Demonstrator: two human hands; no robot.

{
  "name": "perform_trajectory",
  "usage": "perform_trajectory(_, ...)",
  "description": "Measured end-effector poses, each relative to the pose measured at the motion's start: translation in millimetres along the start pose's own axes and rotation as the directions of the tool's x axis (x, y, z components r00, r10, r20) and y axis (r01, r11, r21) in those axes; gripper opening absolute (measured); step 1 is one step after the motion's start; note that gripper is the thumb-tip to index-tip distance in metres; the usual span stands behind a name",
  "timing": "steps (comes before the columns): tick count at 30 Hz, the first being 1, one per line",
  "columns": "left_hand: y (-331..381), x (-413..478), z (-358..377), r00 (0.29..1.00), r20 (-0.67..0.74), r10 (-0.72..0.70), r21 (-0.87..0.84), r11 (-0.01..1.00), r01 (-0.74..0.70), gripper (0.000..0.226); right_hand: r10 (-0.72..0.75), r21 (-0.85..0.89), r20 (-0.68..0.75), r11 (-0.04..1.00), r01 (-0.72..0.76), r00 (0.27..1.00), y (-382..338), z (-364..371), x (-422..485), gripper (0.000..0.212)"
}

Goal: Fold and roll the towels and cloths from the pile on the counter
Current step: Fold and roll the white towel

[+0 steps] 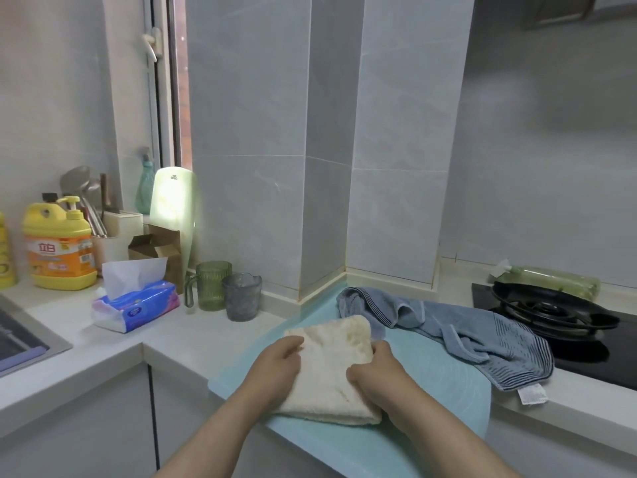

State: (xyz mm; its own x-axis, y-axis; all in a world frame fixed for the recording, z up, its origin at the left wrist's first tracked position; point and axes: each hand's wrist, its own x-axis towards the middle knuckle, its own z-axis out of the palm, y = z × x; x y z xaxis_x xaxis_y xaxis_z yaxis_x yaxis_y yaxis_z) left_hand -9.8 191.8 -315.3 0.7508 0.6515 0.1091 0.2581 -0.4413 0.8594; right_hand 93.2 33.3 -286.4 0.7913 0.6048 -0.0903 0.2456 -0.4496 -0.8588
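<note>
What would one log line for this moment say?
step: folding | left hand and right hand: on cream towel | blue towel: unfolded, beside it

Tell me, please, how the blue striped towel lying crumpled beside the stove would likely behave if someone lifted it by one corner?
The blue striped towel would probably hang limp and unfurl, since it already lies in soft folds. It looks light for its size, being thin cloth. One end drapes toward the counter edge, near its label, so a careless tug might slide it off.

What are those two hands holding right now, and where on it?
Both hold the folded cream towel lying on the blue mat. The left hand grips its left edge, the right hand its right edge, about midway along.
</note>
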Motion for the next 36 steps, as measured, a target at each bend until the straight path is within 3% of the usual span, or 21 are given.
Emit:
perform_trajectory(4,6.3,-10.5,-5.6,0.993,-0.114,0.031,-0.08,0.996,-0.041,0.054,-0.223,-0.073,-0.044,0.973,0.22,0.974,-13.3,-6.8,-6.2,0.046)
perform_trajectory(8,31.8,-10.1,-29.9,0.951,-0.264,0.164,-0.113,0.973,-0.199,0.074,-0.516,-0.261,0.067,0.817,0.514,0.854,-36.0,-43.7,-20.8,0.053)
perform_trajectory(11,59.2,-14.8,-47.8,0.955,-0.139,0.262,-0.129,0.951,-0.28,0.08,-0.639,-0.373,0.187,0.657,0.655,0.746,-54.6,-76.9,-38.4,0.064)
perform_trajectory(13,74.3,-19.0,-53.8,0.951,0.062,0.303,-0.191,0.939,-0.287,0.06,-0.678,-0.412,0.184,0.604,0.682,0.712,-66.0,-97.6,-46.7,0.066)
perform_trajectory(16,89.1,-28.3,-45.4,0.913,0.276,0.301,-0.369,0.91,-0.189,0.044,-0.665,-0.447,0.142,0.618,0.647,0.733,-75.7,-118.9,-55.6,0.055)
perform_trajectory(19,91.6,-30.2,-26.9,0.923,0.26,0.283,-0.55,0.829,-0.099,0.039,-0.68,-0.39,0.008,0.673,0.629,0.733,-71.8,-129.7,-55.5,0.052)
perform_trajectory(20,90.8,-29.5,-21.4,0.93,0.247,0.272,-0.603,0.794,-0.073,0.037,-0.667,-0.299,-0.081,0.725,0.621,0.74,-66.1,-130.6,-53.0,0.052)
perform_trajectory(22,85.0,-27.6,-12.9,0.939,0.256,0.23,-0.689,0.724,0.011,0.039,-0.532,0.056,-0.222,0.83,0.555,0.817,-44.5,-126.4,-44.8,0.053)
perform_trajectory(24,75.7,-26.8,-7.3,0.938,0.294,0.185,-0.766,0.633,0.115,0.048,-0.367,0.384,-0.127,0.838,0.386,0.922,-15.0,-113.4,-37.3,0.065)
perform_trajectory(25,70.2,-26.4,-4.8,0.936,0.312,0.162,-0.789,0.593,0.16,0.054,-0.314,0.485,-0.018,0.828,0.283,0.949,0.3,-104.0,-35.3,0.071)
perform_trajectory(27,56.6,-20.0,1.4,0.927,0.356,0.116,-0.8,0.55,0.239,0.063,-0.253,0.59,0.141,0.798,0.124,0.957,24.1,-86.9,-32.9,0.062)
perform_trajectory(29,48.6,-14.8,5.8,0.912,0.402,0.081,-0.771,0.568,0.289,0.061,-0.198,0.605,0.166,0.794,0.059,0.966,38.9,-78.3,-26.6,0.053)
perform_trajectory(31,42.3,-9.0,9.4,0.898,0.438,0.048,-0.702,0.642,0.308,0.045,-0.149,0.57,0.145,0.821,0.041,0.978,48.3,-77.4,-15.6,0.047)
perform_trajectory(34,39.3,-3.7,12.2,0.907,0.421,0.003,-0.569,0.78,0.261,0.029,-0.117,0.451,0.11,0.891,0.055,0.987,55.1,-80.8,-3.0,0.033)
perform_trajectory(36,37.5,-1.2,14.3,0.908,0.419,0.002,-0.53,0.812,0.243,0.028,-0.107,0.36,0.089,0.93,0.068,0.99,58.9,-81.4,1.4,0.03)
